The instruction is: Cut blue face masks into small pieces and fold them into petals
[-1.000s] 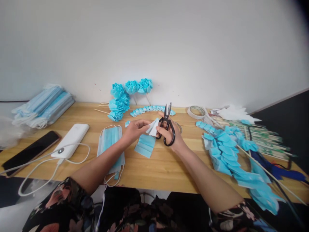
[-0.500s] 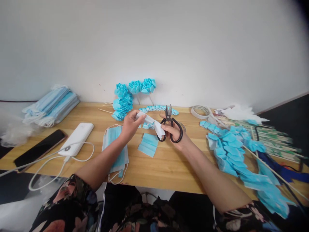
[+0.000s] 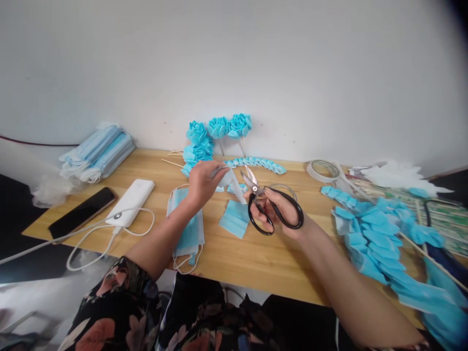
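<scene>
My left hand (image 3: 204, 184) is closed on one end of a thin white strip of fabric (image 3: 237, 186), which hangs slanting down to the right. In my right hand (image 3: 283, 207) is a pair of black-handled scissors (image 3: 255, 188), blades parted and pointing up and left, close to the strip. Below the hands a light blue fabric square (image 3: 234, 219) lies on the table (image 3: 226, 261). A blue face mask (image 3: 188, 222) with white ear loops lies beneath my left wrist. Small blue folded pieces (image 3: 234, 189) show partly behind the strip.
Blue fabric flowers on sticks (image 3: 218, 127) and a pleated blue strip (image 3: 259, 163) lie at the back. Left are stacked masks (image 3: 98, 152), a phone (image 3: 82, 213) and a power bank (image 3: 130, 202) with cable. Right are a tape roll (image 3: 323, 169) and piled blue strips (image 3: 369, 239).
My right hand has let go of the white strip's right end and moved right. The scissors have turned, their blades now opened wider toward the strip. The whole view has shifted slightly left.
</scene>
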Available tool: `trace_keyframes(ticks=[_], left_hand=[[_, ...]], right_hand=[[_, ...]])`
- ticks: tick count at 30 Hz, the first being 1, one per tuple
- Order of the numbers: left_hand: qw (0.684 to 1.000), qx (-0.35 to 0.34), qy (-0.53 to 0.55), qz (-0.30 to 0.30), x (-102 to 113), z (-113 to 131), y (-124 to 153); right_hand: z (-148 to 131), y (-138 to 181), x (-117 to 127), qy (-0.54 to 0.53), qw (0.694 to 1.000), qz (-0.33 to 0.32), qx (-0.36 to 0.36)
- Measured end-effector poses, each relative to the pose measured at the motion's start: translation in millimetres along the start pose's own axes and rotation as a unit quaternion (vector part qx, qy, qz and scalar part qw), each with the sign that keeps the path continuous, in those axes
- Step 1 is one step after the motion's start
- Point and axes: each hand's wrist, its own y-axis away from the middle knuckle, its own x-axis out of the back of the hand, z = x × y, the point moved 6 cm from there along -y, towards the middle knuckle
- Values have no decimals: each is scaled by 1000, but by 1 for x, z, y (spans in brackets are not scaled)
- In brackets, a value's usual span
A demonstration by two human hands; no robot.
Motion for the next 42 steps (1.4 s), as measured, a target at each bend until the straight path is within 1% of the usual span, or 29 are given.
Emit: trace_keyframes(ticks=[2,5,8,11,13,19,24,27,29,30,32,34,36,37,39,42], left_hand=[[1000,-5,-1,-5,-1,0,0],[1000,-8,-3,-12,-2,0,1],[999,-26,-20,-15,-2,2,2],[998,-43,-37,-14,-3,5,4],[998,-52,-43,-15,-5,7,5],[994,-95,-38,-22,-9,16,11],[986,-152,-22,-60,-14,25,15],[982,-160,11,-100,-16,25,16],[979,-149,58,-124,-18,23,17],[979,-137,87,-125,-17,22,18],[981,-94,143,-97,-16,17,18],[981,-36,186,-50,-15,10,18],[973,-3,226,-34,-18,4,17],[968,-5,247,-41,-20,4,17],[957,-32,281,-69,-24,6,15],[944,-63,305,-112,-26,10,12]], right_hand=[[8,1,-6,-3,999,-31,-36],[21,0,-9,-10,997,-39,-69],[26,-4,-8,-31,996,-16,-76],[26,-7,-6,-56,995,11,-85],[24,-8,-7,-66,994,14,-88],[21,-9,-3,-65,996,23,-62],[16,-10,2,-51,998,38,-21],[11,-9,2,-29,999,37,3],[7,-8,1,-16,999,28,22],[6,-8,1,-9,999,23,31],[4,-7,0,10,999,14,51],[3,-6,-1,32,997,3,71],[2,-4,-2,54,994,-8,89],[2,-4,-3,64,993,-15,96],[2,-2,-4,80,991,-27,105],[3,-2,-5,95,988,-45,115]])
